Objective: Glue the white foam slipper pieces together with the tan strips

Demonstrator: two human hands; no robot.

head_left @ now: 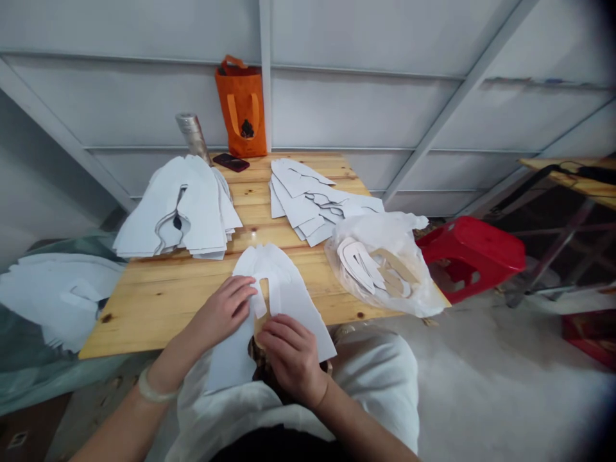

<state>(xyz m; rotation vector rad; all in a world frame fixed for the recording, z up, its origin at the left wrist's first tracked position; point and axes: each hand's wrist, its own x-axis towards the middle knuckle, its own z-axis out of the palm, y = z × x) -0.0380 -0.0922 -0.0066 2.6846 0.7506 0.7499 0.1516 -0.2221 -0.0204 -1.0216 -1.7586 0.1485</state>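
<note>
- Over the near edge of the pine table (158, 314), the left hand (224, 312) presses down with fingers together on a white cutout (293, 301), just beside a narrow tan strip (260, 314)
- Lower, the right hand (291, 359) lies curled over the cutout, fingers together; any pinch on the strip cannot be told
- Farther along the table, two stacks of white cutouts (183, 208) (312, 199) and a plastic bag (380, 263) holding tan and white pieces

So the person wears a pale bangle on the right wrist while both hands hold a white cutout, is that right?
No: the head view shows the pale bangle on the left wrist, by the left hand, not the right. The rest stands.
</note>
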